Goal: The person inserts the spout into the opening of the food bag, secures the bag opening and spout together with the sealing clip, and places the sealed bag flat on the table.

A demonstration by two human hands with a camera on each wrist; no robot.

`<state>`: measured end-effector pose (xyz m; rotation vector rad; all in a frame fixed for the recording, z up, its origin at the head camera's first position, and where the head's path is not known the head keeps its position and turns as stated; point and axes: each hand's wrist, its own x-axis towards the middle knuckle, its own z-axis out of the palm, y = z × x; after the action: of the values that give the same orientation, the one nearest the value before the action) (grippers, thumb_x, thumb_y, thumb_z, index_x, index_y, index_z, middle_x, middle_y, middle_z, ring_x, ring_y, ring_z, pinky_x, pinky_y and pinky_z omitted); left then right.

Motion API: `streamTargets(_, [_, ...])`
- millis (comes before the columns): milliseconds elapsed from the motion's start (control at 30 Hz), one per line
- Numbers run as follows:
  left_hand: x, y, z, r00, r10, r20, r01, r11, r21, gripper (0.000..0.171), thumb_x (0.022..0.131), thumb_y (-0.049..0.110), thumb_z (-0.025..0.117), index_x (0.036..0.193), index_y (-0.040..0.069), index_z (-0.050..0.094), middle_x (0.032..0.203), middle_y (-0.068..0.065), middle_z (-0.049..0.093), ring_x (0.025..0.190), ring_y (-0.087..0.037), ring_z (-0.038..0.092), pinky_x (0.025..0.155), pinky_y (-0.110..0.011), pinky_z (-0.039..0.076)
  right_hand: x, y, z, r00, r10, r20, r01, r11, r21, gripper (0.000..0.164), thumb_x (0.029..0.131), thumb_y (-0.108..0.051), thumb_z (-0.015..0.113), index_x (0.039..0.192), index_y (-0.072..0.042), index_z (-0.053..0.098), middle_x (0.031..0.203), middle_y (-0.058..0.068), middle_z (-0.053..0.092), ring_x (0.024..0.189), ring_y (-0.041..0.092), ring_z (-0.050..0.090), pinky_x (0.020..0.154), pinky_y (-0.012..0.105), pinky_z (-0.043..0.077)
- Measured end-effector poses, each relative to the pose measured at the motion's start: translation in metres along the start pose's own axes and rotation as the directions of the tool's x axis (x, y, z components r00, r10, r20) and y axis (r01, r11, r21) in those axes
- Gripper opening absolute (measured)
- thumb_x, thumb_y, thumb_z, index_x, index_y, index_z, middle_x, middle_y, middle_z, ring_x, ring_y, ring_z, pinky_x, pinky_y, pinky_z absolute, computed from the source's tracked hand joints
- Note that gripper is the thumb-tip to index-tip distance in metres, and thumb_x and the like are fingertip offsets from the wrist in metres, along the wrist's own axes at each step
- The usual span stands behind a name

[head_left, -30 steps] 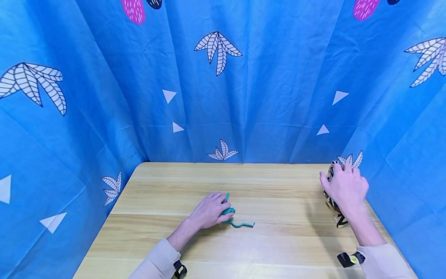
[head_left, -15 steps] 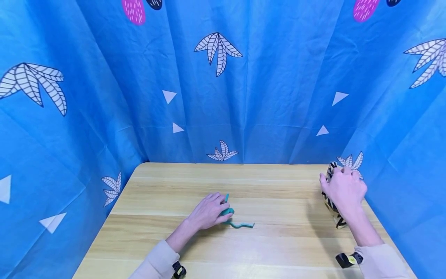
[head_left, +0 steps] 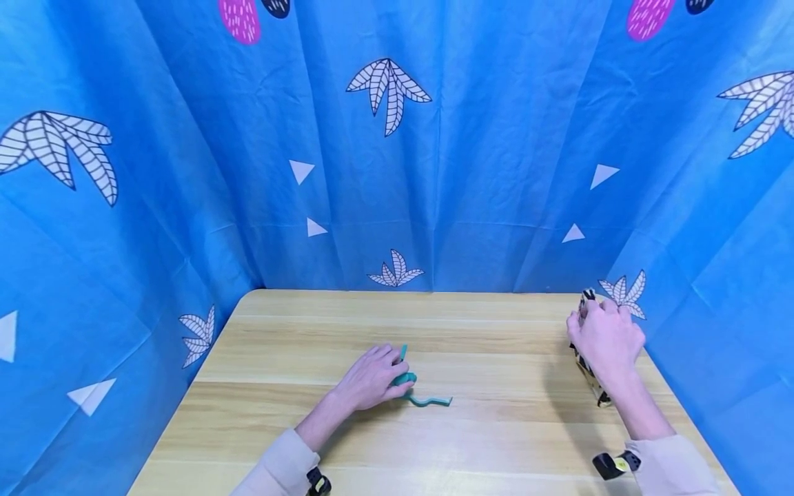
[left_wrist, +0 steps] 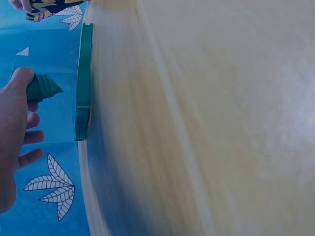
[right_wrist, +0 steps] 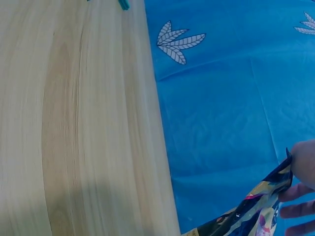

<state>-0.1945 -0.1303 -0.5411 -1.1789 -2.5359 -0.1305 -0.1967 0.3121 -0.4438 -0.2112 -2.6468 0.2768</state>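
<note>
Near the middle of the table in the head view, my left hand (head_left: 371, 375) holds a teal plastic piece with a ribbed knob and a wavy bar (head_left: 431, 401). From the left wrist, the ribbed knob (left_wrist: 43, 88) shows between thumb and forefinger, the other fingers apart; the long bar (left_wrist: 84, 73) stands beside it. At the table's right side, my right hand (head_left: 606, 341) grips the top of a dark, multicoloured patterned bag (head_left: 592, 386). In the right wrist view its creased edge (right_wrist: 258, 209) is pinched at the thumb. The hand hides much of the bag.
The wooden table (head_left: 496, 441) is bordered at the back and sides by a blue curtain (head_left: 484, 172) printed with leaves and triangles. The bag stands near the right table edge, close to the curtain. Dark wrist straps (head_left: 614, 465) sit at both cuffs.
My right hand has moved slightly left, and the bag's top has shifted left and looks narrower under its grip. The left hand and teal piece stay almost in place.
</note>
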Motion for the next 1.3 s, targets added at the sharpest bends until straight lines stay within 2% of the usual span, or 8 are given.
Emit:
streamTargets(167, [0.001, -0.001, 0.001, 1.000, -0.010, 0.009, 0.010, 1.000, -0.011, 0.027, 0.103, 0.051, 0.061, 0.093, 0.026, 0.064, 0.095, 0.006, 0.060, 0.091, -0.013, 0.052, 0.084, -0.030, 0.052, 0.000, -0.001, 0.003, 0.996, -0.019, -0.089, 0.022, 0.999, 0.037, 0.021, 0.093, -0.025, 0.062, 0.084, -0.008, 0.069, 0.095, 0.024, 0.068, 0.079, 0.046, 0.057, 0.043, 0.051, 0.036])
streamTargets(500, [0.000, 0.001, -0.001, 1.000, -0.014, 0.008, 0.014, 1.000, -0.011, 0.027, 0.103, 0.051, 0.063, 0.093, 0.025, 0.064, 0.095, 0.006, 0.060, 0.092, -0.013, 0.054, 0.085, -0.031, 0.053, 0.000, -0.003, -0.001, 1.000, -0.012, -0.012, 0.012, 0.997, 0.073, 0.018, 0.095, -0.023, 0.066, 0.091, -0.009, 0.076, 0.099, 0.020, 0.070, 0.085, 0.044, 0.062, 0.045, 0.053, 0.039])
streamTargets(733, [-0.001, 0.000, 0.001, 1.000, -0.012, 0.002, 0.012, 1.000, -0.012, 0.027, 0.103, 0.051, 0.063, 0.093, 0.025, 0.063, 0.096, 0.005, 0.060, 0.092, -0.014, 0.054, 0.085, -0.031, 0.053, 0.001, -0.005, -0.001, 0.999, -0.039, -0.034, 0.043, 0.994, 0.100, 0.016, 0.093, -0.021, 0.069, 0.090, -0.009, 0.078, 0.097, 0.019, 0.070, 0.083, 0.041, 0.062, 0.044, 0.048, 0.036])
streamTargets(933, [-0.001, 0.001, 0.001, 1.000, -0.005, -0.008, 0.005, 1.000, -0.004, 0.027, 0.102, 0.051, 0.064, 0.092, 0.026, 0.063, 0.094, 0.006, 0.059, 0.091, -0.013, 0.053, 0.083, -0.030, 0.052, -0.001, -0.007, 0.005, 0.988, -0.083, -0.130, 0.098, 0.989, 0.114, 0.013, 0.090, -0.019, 0.072, 0.085, -0.009, 0.078, 0.097, 0.017, 0.071, 0.083, 0.038, 0.064, 0.043, 0.044, 0.036])
streamTargets(1133, [0.001, 0.001, 0.000, 1.000, -0.002, 0.011, 0.002, 1.000, -0.002, 0.027, 0.103, 0.051, 0.062, 0.093, 0.026, 0.063, 0.094, 0.007, 0.057, 0.091, -0.012, 0.052, 0.084, -0.030, 0.052, 0.000, -0.009, 0.013, 0.951, -0.166, -0.260, 0.197, 0.975, 0.098, 0.012, 0.087, -0.017, 0.075, 0.080, -0.008, 0.077, 0.094, 0.017, 0.076, 0.086, 0.038, 0.068, 0.053, 0.048, 0.047])
streamTargets(1233, [0.001, 0.001, 0.000, 1.000, -0.003, 0.017, 0.003, 1.000, -0.008, 0.027, 0.103, 0.051, 0.061, 0.093, 0.026, 0.063, 0.094, 0.006, 0.057, 0.091, -0.012, 0.052, 0.083, -0.030, 0.052, 0.000, -0.010, 0.015, 0.941, -0.190, -0.281, 0.226, 0.969, 0.099, 0.013, 0.086, -0.018, 0.075, 0.080, -0.008, 0.077, 0.091, 0.016, 0.076, 0.081, 0.037, 0.068, 0.050, 0.045, 0.044])
streamTargets(1300, [0.001, 0.001, 0.000, 1.000, -0.002, 0.017, 0.003, 1.000, -0.009, 0.027, 0.103, 0.051, 0.061, 0.093, 0.026, 0.063, 0.094, 0.006, 0.057, 0.091, -0.012, 0.051, 0.084, -0.030, 0.052, 0.001, -0.011, 0.016, 0.943, -0.192, -0.272, 0.228, 0.968, 0.108, 0.012, 0.087, -0.018, 0.076, 0.080, -0.008, 0.077, 0.091, 0.015, 0.075, 0.078, 0.037, 0.066, 0.048, 0.042, 0.040])
